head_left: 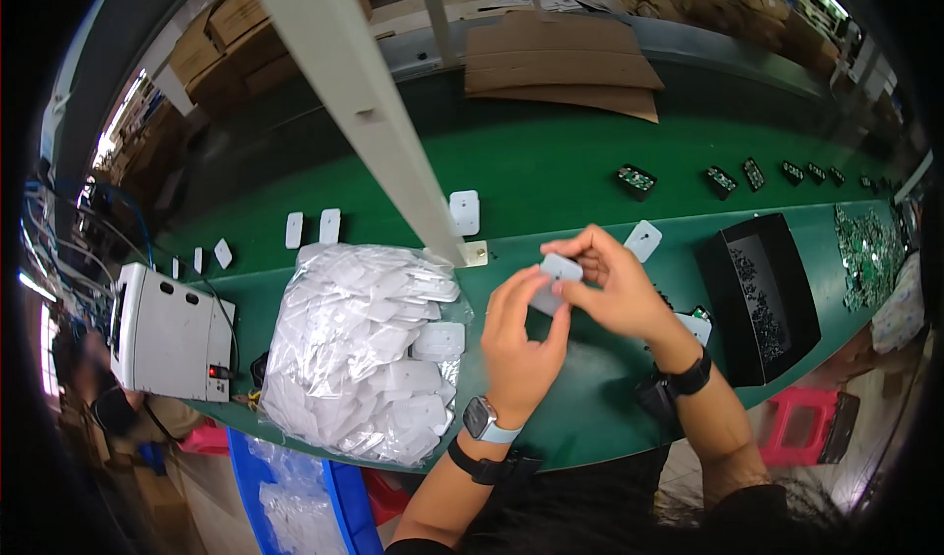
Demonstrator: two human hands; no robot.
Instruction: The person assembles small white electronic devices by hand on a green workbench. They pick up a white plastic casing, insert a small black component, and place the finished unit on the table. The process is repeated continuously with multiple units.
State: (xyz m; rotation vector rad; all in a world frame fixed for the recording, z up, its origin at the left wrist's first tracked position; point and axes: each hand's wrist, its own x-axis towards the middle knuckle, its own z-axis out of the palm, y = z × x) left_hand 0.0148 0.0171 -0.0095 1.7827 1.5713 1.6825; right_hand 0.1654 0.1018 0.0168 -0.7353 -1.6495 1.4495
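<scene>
Both my hands meet over the green bench, closed on one small white plastic cover (561, 269) with rounded corners. My left hand (521, 353) pinches its lower left side between thumb and fingers. The thumb and curled fingers of my right hand (625, 294) hold its upper right side. A paler part shows just below the cover, half hidden by the fingers, and I cannot make out its kind. Beyond my right hand another white cover (643, 240) lies on the bench edge. Partly behind my right wrist sits a white piece (697, 328) beside a small circuit board.
Left of my hands lies a clear bag (364, 358) heaped with white covers, beside a white machine (175, 334). To the right are a black box (801, 299) of small dark parts and piled circuit boards (865, 255). Black housings (636, 181) line the green belt; a post (364, 113) rises ahead.
</scene>
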